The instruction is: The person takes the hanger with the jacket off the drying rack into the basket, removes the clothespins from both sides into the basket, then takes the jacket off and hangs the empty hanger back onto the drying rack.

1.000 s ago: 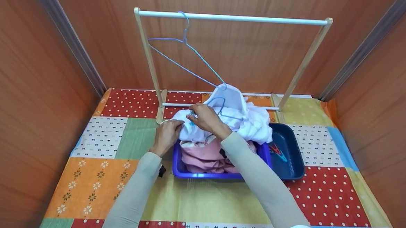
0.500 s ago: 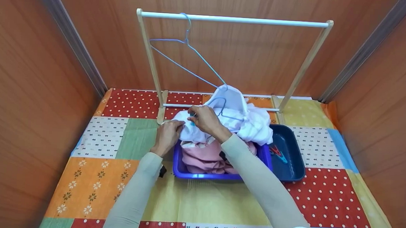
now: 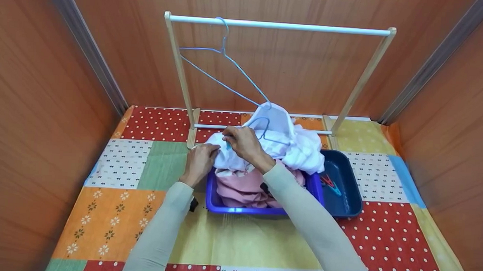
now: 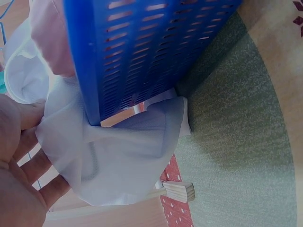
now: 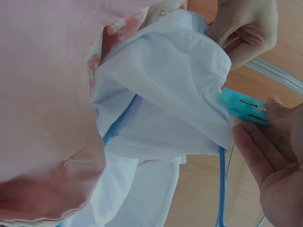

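A white garment point(image 3: 309, 145) with a zip along one edge is bunched over the back of a blue-purple basket point(image 3: 237, 210). My left hand point(image 3: 198, 162) pinches its left side between thumb and fingers. My right hand point(image 3: 247, 146) pinches a teal clothespin point(image 5: 244, 106), whose far end meets the garment's edge in the right wrist view. Under that cloth a blue hanger point(image 5: 222, 184) runs partly hidden, its hook showing in the head view. Pink clothing point(image 3: 240, 189) fills the front of the basket.
Behind stands a rack with a white top rail point(image 3: 305, 27) and wooden legs. A wire hanger point(image 3: 223, 51) hangs from it at the left. Right of the basket, a dark tray point(image 3: 355, 195) holds red and blue clothespins point(image 3: 333, 185). Wood panels enclose the patchwork cloth.
Both hands keep almost the same place at the white garment. The right hand's fingers shift slightly on the clothespin, and the head view has tipped a little.
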Demonstrator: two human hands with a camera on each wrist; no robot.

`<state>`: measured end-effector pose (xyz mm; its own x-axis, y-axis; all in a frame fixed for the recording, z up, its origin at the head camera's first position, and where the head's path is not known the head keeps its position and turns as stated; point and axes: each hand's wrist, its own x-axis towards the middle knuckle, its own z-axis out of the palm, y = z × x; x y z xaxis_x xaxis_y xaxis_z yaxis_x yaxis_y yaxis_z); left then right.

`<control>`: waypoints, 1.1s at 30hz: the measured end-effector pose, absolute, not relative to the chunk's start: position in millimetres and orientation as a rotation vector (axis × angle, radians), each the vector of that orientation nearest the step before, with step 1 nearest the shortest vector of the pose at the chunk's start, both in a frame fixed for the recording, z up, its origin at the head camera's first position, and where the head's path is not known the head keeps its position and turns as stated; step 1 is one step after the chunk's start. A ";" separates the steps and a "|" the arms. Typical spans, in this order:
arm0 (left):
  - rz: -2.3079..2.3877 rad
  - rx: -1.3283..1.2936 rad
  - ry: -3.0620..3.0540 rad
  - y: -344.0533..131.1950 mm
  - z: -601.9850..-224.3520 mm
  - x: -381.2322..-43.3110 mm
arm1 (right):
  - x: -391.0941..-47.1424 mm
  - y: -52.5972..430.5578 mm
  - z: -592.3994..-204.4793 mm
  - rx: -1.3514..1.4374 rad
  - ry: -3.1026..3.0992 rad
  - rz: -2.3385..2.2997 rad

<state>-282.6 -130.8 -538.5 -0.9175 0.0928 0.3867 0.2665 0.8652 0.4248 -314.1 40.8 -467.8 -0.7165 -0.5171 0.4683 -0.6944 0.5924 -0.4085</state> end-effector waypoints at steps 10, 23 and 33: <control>-0.689 -0.278 -2.682 -131.8 -541.0 -284.4 | -305.4 42.4 -458.6 1.009 -2.508 0.793; -0.723 -0.289 -2.646 -133.8 -542.1 -283.2 | -280.5 63.2 -446.4 1.085 -2.366 0.756; -0.716 -0.297 -2.630 -131.3 -540.5 -280.4 | -266.7 94.9 -443.5 1.080 -2.331 0.796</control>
